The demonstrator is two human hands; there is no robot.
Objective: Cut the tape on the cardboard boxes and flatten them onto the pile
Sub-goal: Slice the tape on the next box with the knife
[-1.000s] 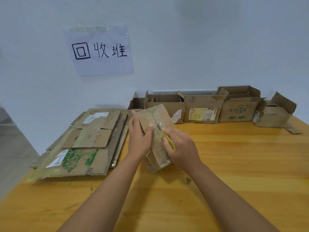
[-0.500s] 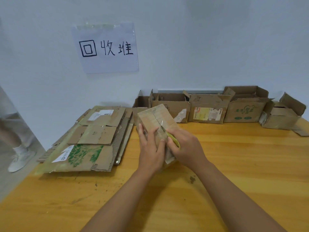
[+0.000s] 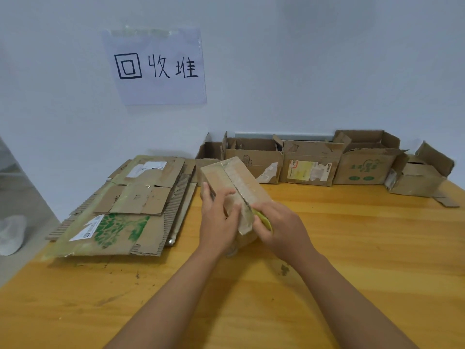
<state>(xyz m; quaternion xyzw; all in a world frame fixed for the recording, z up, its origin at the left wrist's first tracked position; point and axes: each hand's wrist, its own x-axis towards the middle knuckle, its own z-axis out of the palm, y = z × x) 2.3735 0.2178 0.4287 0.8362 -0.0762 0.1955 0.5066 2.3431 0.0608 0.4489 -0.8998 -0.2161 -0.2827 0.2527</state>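
- Nearest: bare wooden table [image 3: 251, 311] w/ both forearms reaching in; a few scuffs & crumbs on it, nothing to trip on.
- Left hand [image 3: 216, 222], grip wrapped round the near left side of the small box [image 3: 231, 182], steadying it. Fingertips sit just beside the seam, so if the blade skips sideways it could nick them.
- Right hand [image 3: 281, 227], grip curled tight on a green-handled cutter [image 3: 264, 219]; blade on the tape seam [image 3: 239, 190] at the box's near end. Stroke seems aimed toward the body, so I'd guess a sudden release of the tape could send the blade off the end toward wrist or forearm.
- Box is tilted, far end raised, resting on the table mid-frame, near the pile. Held by one hand only: prob. can twist or slide under cutting force.
- Tape looks crumpled near the cutter; may snag, tearing cardboard instead of slicing clean.
- Left: flattened pile [image 3: 130, 205], sheets fanned unevenly; another sheet dropped carelessly might slide off the table edge.
- Far: row of open boxes [image 3: 312, 159] vs. wall, not yet flattened.
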